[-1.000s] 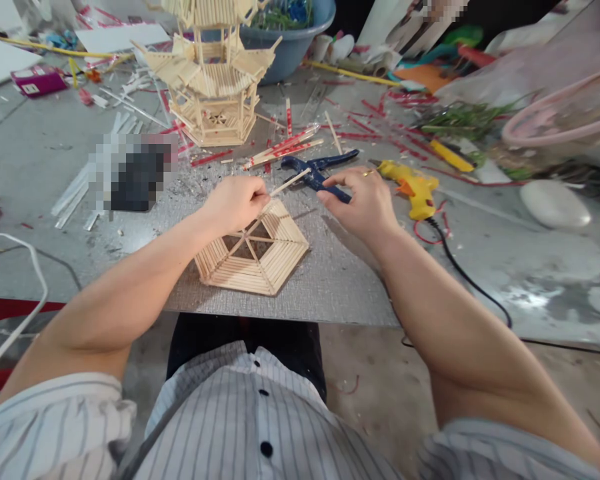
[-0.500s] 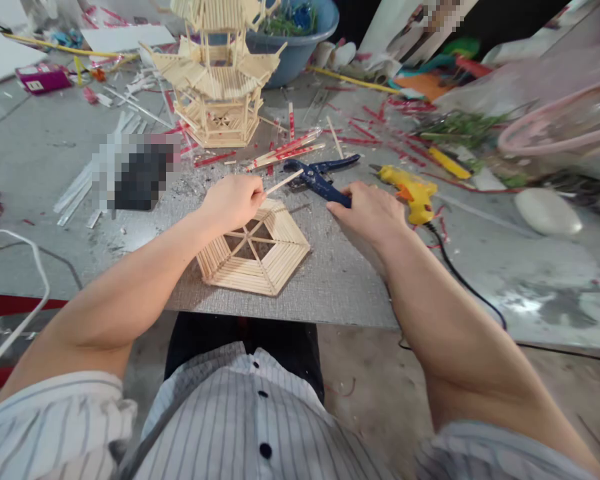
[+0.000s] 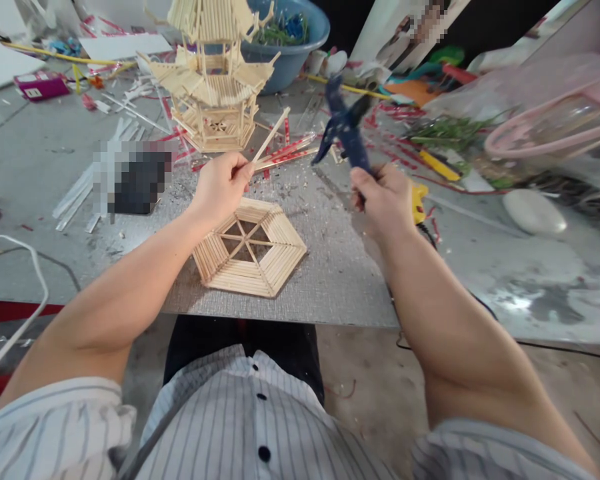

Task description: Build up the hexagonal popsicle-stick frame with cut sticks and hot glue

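Note:
My left hand (image 3: 221, 185) is closed on a thin wooden stick (image 3: 271, 135) that points up and to the right, just above a flat hexagonal piece (image 3: 250, 248) built of wooden sticks on the grey mat (image 3: 330, 280). My right hand (image 3: 384, 200) is closed on the handles of blue cutters (image 3: 346, 127), held up off the table with the jaws pointing away. The two hands are apart, the cutters to the right of the stick.
A tall stick pagoda model (image 3: 214, 77) stands behind the mat. A yellow glue gun (image 3: 419, 200) with a black cord lies behind my right hand. Loose sticks and red strips (image 3: 285, 150), a blue basin (image 3: 295, 37) and a white cable (image 3: 25, 287) lie around.
My right hand has picked the blue cutters up off the table and raised them. My left hand has lifted the stick and tilted it more upright.

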`<state>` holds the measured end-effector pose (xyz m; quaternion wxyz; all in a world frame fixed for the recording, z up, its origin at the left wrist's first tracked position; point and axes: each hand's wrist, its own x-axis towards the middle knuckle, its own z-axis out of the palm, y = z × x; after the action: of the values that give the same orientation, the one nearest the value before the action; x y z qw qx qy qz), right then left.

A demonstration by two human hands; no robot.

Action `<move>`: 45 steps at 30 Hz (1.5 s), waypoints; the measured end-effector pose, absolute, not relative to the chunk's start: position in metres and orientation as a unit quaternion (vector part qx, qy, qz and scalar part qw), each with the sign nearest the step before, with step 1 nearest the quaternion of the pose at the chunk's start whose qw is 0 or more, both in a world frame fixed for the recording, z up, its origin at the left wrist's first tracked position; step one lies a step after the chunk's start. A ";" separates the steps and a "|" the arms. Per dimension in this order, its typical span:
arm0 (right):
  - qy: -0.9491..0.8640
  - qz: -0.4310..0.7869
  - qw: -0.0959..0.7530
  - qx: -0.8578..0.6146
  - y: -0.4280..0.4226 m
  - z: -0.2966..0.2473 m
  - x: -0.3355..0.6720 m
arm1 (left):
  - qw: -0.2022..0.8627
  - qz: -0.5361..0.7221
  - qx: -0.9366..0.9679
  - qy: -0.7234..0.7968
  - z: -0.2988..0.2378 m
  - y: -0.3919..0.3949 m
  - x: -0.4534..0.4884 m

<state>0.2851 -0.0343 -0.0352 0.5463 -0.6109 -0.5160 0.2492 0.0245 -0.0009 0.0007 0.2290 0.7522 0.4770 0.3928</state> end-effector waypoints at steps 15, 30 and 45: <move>-0.413 0.541 0.614 -0.401 -0.051 -0.029 0.261 | 0.333 0.435 0.753 0.365 -0.008 -0.007 0.031; -0.448 0.525 0.600 -0.405 -0.054 -0.024 0.255 | 0.197 0.379 0.846 0.320 -0.012 -0.028 0.037; -0.559 0.472 0.451 -0.511 -0.076 0.001 0.239 | 0.183 0.298 0.869 0.351 -0.008 -0.037 0.040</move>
<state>0.2388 -0.0764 0.0013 0.4509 -0.5105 -0.5595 0.4723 0.0403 -0.0372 -0.0079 0.1834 0.8688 0.3506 0.2976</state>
